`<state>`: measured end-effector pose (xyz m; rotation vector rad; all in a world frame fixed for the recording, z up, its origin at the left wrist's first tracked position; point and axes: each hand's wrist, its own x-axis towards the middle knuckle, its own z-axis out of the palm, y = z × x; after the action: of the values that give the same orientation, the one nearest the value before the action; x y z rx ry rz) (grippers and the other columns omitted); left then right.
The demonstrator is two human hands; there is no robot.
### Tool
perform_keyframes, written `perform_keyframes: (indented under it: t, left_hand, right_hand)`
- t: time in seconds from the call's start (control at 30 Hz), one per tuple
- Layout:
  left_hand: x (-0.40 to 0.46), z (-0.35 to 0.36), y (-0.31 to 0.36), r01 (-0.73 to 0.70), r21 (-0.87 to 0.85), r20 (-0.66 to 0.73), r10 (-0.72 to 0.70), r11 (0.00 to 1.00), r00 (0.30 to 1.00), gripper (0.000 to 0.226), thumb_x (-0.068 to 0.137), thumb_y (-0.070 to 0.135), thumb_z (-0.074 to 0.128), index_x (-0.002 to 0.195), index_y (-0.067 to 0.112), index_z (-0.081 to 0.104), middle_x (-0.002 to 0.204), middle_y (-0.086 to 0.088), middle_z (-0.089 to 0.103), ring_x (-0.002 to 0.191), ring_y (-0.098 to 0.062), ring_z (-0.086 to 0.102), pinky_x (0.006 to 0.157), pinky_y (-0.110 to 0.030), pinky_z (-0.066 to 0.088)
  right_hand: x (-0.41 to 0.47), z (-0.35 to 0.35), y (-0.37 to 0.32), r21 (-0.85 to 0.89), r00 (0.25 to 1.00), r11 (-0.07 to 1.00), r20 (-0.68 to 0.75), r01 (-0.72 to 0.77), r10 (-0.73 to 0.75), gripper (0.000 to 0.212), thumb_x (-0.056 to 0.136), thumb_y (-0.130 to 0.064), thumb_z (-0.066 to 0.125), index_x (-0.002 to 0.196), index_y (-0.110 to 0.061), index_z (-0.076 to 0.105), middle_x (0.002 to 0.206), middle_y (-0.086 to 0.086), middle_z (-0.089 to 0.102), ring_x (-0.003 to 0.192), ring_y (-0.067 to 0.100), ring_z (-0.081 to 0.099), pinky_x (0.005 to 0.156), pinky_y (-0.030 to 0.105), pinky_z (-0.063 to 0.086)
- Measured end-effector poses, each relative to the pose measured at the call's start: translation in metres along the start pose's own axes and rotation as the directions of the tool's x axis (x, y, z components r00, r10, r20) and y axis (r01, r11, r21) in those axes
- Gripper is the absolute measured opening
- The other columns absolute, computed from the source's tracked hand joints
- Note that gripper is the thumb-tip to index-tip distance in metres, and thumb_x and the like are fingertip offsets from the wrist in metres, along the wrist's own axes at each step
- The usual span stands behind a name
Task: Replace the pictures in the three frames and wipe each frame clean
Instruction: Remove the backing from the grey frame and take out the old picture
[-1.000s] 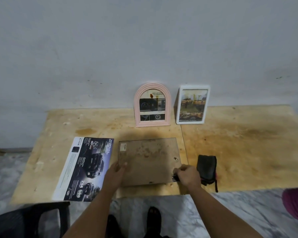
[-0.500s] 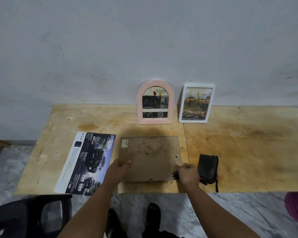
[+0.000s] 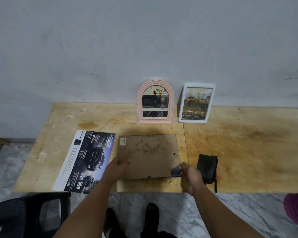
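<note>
A flat rectangular frame lying face down, its stained brown hardboard backing (image 3: 148, 156) uppermost, sits near the front edge of the pale plywood worktop (image 3: 244, 145), about midway along it. The left hand (image 3: 118, 166) rests on the backing's near left corner, thumb and fingers laid loosely over the board and pressing it down. The right hand (image 3: 190, 172) pinches a dark blue picture corner (image 3: 176, 172) poking out from under the backing's near right corner; thumb and forefinger close on it, and the other fingers cannot be made out. The risk, as I judge it, is tearing or creasing: the sheet is held by one corner only, and if the left hand pins the board too hard the paper could rip, while too light a press could let the whole frame slide toward the front edge. A dark car brochure page (image 3: 86, 160) lies just left of the frame, a folded black cloth (image 3: 207, 166) just right of the right hand. A pink arched frame (image 3: 155, 102) and a white rectangular frame (image 3: 196, 103) stand at the back edge against the wall. Compared with half a second ago, more of the blue corner shows beyond the board, and the right hand has shifted slightly outward.
</note>
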<state>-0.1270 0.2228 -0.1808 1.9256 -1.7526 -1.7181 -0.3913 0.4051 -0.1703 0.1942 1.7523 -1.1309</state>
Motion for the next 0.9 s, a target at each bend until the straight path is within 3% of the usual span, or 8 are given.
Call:
perform_keyframes:
  t: [0.1,0.23,0.3,0.43,0.53,0.6,0.73,0.9]
  left_hand:
    - [0.004,-0.005,-0.005,-0.018,-0.011,0.000,0.018,1.000,1.000,0.117,0.060,0.083,0.064,0.155,0.018,0.045,0.150,-0.004,0.057,0.134,-0.027,0.057,0.111,-0.045,0.049]
    - [0.005,-0.007,-0.007,-0.035,-0.029,0.017,0.036,0.999,0.999,0.100,0.071,0.075,0.070,0.152,0.019,0.050,0.146,-0.003,0.061,0.129,-0.026,0.060,0.108,-0.044,0.051]
    - [0.005,-0.008,-0.007,-0.028,-0.038,0.029,0.029,0.999,0.999,0.104,0.068,0.077,0.070,0.153,0.020,0.049,0.145,-0.001,0.061,0.129,-0.026,0.060,0.107,-0.042,0.051]
    - [0.006,-0.012,-0.007,-0.026,-0.050,0.058,0.029,0.998,0.998,0.107,0.062,0.078,0.071,0.151,0.022,0.051,0.141,0.001,0.064,0.124,-0.022,0.063,0.106,-0.042,0.053]
    - [0.008,-0.017,-0.006,-0.027,-0.052,0.059,0.030,0.998,0.998,0.105,0.059,0.076,0.072,0.147,0.022,0.056,0.134,0.004,0.069,0.119,-0.019,0.066,0.105,-0.043,0.054]
    - [0.006,-0.018,-0.003,-0.021,-0.039,0.055,0.023,0.999,0.998,0.089,0.071,0.067,0.077,0.146,0.022,0.058,0.131,0.004,0.070,0.117,-0.019,0.067,0.105,-0.044,0.054]
    - [0.001,-0.015,0.002,-0.038,-0.004,0.033,0.038,0.999,0.999,0.060,0.093,0.046,0.074,0.143,0.019,0.058,0.131,0.001,0.069,0.113,-0.019,0.066,0.100,-0.037,0.054]
    - [-0.001,-0.015,0.002,-0.046,0.032,0.020,0.045,0.998,0.999,0.056,0.093,0.047,0.072,0.141,0.020,0.060,0.124,0.004,0.069,0.112,-0.019,0.064,0.098,-0.035,0.051]
  right_hand:
    - [-0.004,0.001,-0.009,0.067,0.998,0.996,0.026,-0.064,0.062,0.009,0.082,-0.006,0.065,0.088,-0.012,0.068,0.079,0.007,0.049,0.069,0.017,0.042,0.080,0.035,0.033]
    - [-0.001,0.001,-0.017,0.036,0.991,0.992,0.057,-0.120,0.118,0.010,0.091,-0.017,0.067,0.096,-0.009,0.072,0.077,0.004,0.059,0.071,0.017,0.048,0.082,0.034,0.039]
    - [0.003,0.000,-0.018,0.024,0.991,0.993,0.057,-0.119,0.117,0.012,0.093,-0.018,0.066,0.097,-0.008,0.072,0.079,0.003,0.063,0.076,0.018,0.051,0.082,0.033,0.040]
    - [0.005,0.004,-0.019,-0.047,0.989,0.993,0.092,-0.108,0.112,0.026,0.096,-0.021,0.063,0.118,-0.009,0.071,0.111,0.003,0.073,0.101,0.022,0.058,0.095,0.037,0.037]
    - [0.004,0.009,-0.025,-0.197,0.994,0.979,0.090,-0.047,0.066,0.026,0.094,-0.026,0.064,0.114,-0.011,0.074,0.099,0.008,0.067,0.083,0.024,0.053,0.087,0.038,0.041]
    - [0.004,0.013,-0.026,-0.235,0.998,0.972,0.057,-0.011,0.025,0.026,0.091,-0.030,0.068,0.101,-0.007,0.075,0.092,0.010,0.064,0.077,0.024,0.052,0.079,0.037,0.043]
    - [0.003,0.018,-0.014,-0.168,0.999,0.985,-0.020,0.041,-0.045,0.024,0.090,-0.025,0.073,0.102,-0.004,0.074,0.110,0.014,0.071,0.102,0.030,0.062,0.091,0.043,0.047]
    - [-0.013,0.024,-0.012,-0.245,0.984,0.954,0.005,0.173,-0.177,0.052,0.096,-0.015,0.068,0.141,0.005,0.053,0.138,0.014,0.061,0.124,0.031,0.056,0.097,0.032,0.042]
